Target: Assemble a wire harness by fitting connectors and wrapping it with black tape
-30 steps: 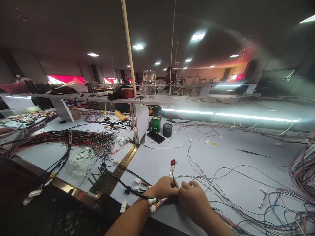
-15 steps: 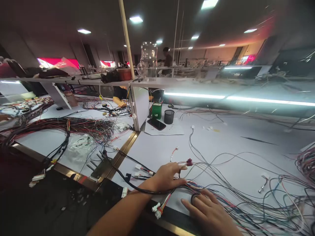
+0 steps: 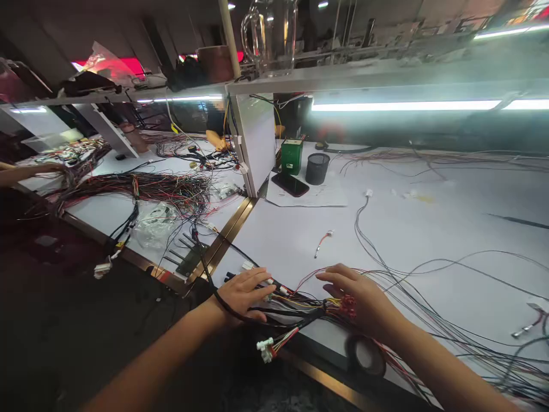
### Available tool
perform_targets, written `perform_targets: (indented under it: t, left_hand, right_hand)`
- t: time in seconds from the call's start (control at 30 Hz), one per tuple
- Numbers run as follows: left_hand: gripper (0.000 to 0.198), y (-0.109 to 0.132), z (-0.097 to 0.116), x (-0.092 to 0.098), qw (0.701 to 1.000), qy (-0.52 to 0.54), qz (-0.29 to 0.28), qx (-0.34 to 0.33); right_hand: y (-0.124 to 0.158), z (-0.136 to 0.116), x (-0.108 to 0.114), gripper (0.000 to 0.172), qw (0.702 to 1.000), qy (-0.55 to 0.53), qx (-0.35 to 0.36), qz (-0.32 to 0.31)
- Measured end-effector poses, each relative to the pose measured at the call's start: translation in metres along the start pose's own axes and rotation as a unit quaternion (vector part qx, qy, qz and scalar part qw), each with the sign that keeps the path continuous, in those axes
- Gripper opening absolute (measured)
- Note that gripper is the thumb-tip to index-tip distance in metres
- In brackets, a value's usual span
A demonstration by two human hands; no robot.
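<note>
My left hand (image 3: 243,293) lies with fingers stretched over the black-sleeved cables of a wire harness (image 3: 295,317); one black cable crosses its wrist. My right hand (image 3: 360,289) is over the other end of the bundle, fingers apart and slightly bent. A dark red connector (image 3: 348,306) shows beside its palm; whether the hand touches it I cannot tell. White connectors (image 3: 266,349) on short coloured wires stick out toward the table edge. Below my right forearm is a roll of black tape (image 3: 366,355), blurred. Long thin wires (image 3: 429,317) run off to the right.
A short orange lead (image 3: 323,243) lies beyond my hands. Farther back are a phone (image 3: 290,185), a green box (image 3: 291,157) and a black mesh cup (image 3: 318,168). A metal-edged seam and a pronged fixture (image 3: 189,257) are at left. Another person's hand (image 3: 218,141) works behind the divider.
The view has tilted down. My left hand has moved left along the harness. My right hand has left the black ring near the table edge and moved forward to the red connector.
</note>
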State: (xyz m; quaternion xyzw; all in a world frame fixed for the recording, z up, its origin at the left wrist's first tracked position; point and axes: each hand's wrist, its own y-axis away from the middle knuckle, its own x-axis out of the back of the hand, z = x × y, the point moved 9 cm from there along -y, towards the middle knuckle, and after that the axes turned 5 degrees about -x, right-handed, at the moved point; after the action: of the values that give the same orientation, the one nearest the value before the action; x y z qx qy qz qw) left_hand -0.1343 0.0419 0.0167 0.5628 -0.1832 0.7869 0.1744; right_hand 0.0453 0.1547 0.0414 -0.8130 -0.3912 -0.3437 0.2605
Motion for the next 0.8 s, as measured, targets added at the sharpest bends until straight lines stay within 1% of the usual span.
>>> perform_targets:
  t: [0.07,0.13,0.2,0.27,0.3,0.33,0.37,0.4,0.47,0.5,0.53,0.57,0.6,0.63,0.67,0.7,0.73,0.77,0.8]
  left_hand:
    - [0.057,0.028,0.000,0.002,0.998,0.027,-0.029,0.054]
    - [0.053,0.052,-0.001,0.009,0.989,0.045,-0.061,0.123]
    - [0.049,0.067,-0.003,0.020,0.981,0.066,-0.073,0.169]
    - [0.038,0.074,-0.008,0.032,0.975,0.081,-0.071,0.193]
    - [0.032,0.076,-0.012,0.038,0.973,0.080,-0.068,0.206]
    - [0.028,0.077,-0.019,0.043,0.969,0.070,-0.063,0.229]
    - [0.030,0.078,-0.028,0.049,0.961,0.051,-0.056,0.266]
    - [0.034,0.079,-0.038,0.056,0.949,0.026,-0.040,0.311]
    - [0.041,0.076,-0.051,0.069,0.920,0.001,0.024,0.391]
    - [0.041,0.069,-0.053,0.073,0.911,0.023,0.066,0.408]
    - [0.042,0.057,-0.051,0.072,0.908,0.071,0.103,0.399]
    - [0.044,0.040,-0.045,0.068,0.910,0.138,0.129,0.368]
    - [0.051,0.019,-0.037,0.061,0.912,0.209,0.138,0.324]
    - [0.059,-0.002,-0.026,0.055,0.914,0.262,0.132,0.280]
    - [0.063,-0.022,-0.016,0.050,0.919,0.286,0.120,0.244]
    - [0.058,-0.039,-0.005,0.048,0.929,0.284,0.103,0.215]
    - [0.048,-0.054,0.005,0.048,0.942,0.261,0.087,0.191]
    - [0.038,-0.066,0.014,0.051,0.957,0.226,0.078,0.165]
    - [0.033,-0.076,0.023,0.057,0.970,0.184,0.082,0.140]
  right_hand:
    - [-0.020,-0.011,-0.012,0.026,0.998,-0.007,0.028,-0.052]
    - [-0.035,-0.027,-0.027,0.027,0.992,0.016,0.066,-0.110]
    - [-0.041,-0.041,-0.044,0.027,0.981,0.072,0.091,-0.157]
    - [-0.041,-0.048,-0.054,0.017,0.970,0.147,0.092,-0.171]
    - [-0.038,-0.048,-0.055,0.013,0.967,0.177,0.084,-0.165]
    - [-0.036,-0.047,-0.053,0.013,0.967,0.196,0.067,-0.149]
    - [-0.032,-0.044,-0.048,0.015,0.971,0.201,0.044,-0.121]
    - [-0.028,-0.039,-0.038,0.017,0.978,0.192,0.014,-0.083]
    - [-0.018,-0.027,-0.016,0.018,0.989,0.140,-0.045,0.011]
    - [-0.012,-0.022,-0.008,0.018,0.991,0.108,-0.063,0.051]
    - [-0.006,-0.019,-0.002,0.019,0.991,0.082,-0.071,0.077]
    - [-0.003,-0.018,-0.001,0.021,0.991,0.067,-0.068,0.089]
    - [-0.001,-0.020,-0.003,0.022,0.993,0.060,-0.058,0.087]
    - [0.000,-0.023,-0.005,0.022,0.994,0.060,-0.043,0.079]
    - [-0.001,-0.028,-0.008,0.020,0.995,0.064,-0.029,0.071]
    - [-0.002,-0.033,-0.008,0.016,0.995,0.070,-0.019,0.067]
    - [-0.004,-0.039,-0.005,0.010,0.995,0.075,-0.012,0.070]
    - [-0.007,-0.046,0.000,0.009,0.994,0.080,-0.007,0.076]
    - [-0.009,-0.053,0.006,0.014,0.993,0.087,-0.003,0.083]
